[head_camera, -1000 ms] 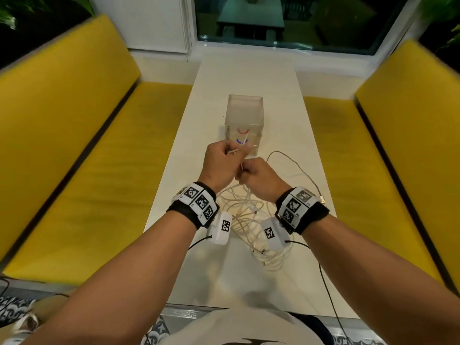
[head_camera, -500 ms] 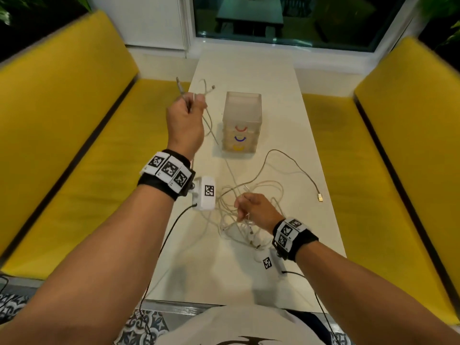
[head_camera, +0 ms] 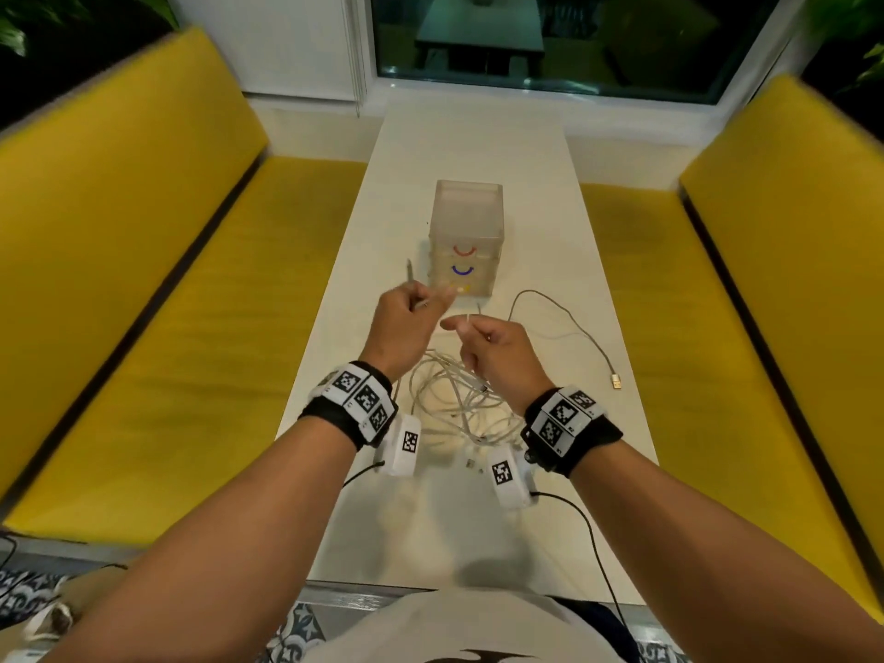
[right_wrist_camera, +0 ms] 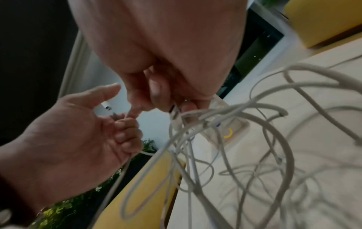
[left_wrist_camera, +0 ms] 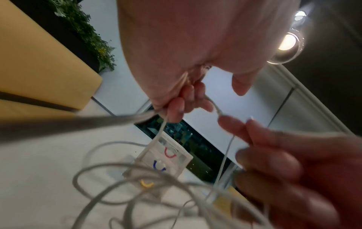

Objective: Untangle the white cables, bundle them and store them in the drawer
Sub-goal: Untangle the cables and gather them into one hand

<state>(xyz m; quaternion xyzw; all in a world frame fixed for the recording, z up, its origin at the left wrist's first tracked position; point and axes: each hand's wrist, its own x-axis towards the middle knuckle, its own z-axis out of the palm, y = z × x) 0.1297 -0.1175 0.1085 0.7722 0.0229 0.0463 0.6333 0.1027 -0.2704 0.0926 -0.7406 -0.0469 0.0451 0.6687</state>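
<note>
A tangle of white cables lies on the white table, partly lifted between my hands. My left hand grips one white cable with curled fingers; its plug end sticks up past the fist. Close to its right, my right hand pinches cable strands that hang down in loops to the tangle. The translucent drawer unit, with red, blue and yellow handles, stands just beyond both hands, all drawers closed.
One cable end with a gold plug trails toward the table's right edge. Yellow benches flank the narrow table on both sides. A window is at the far end.
My left hand, raised high to the left with the cable end half a second ago, has come back down beside the right hand. The right hand has lifted off the tangle with strands.
</note>
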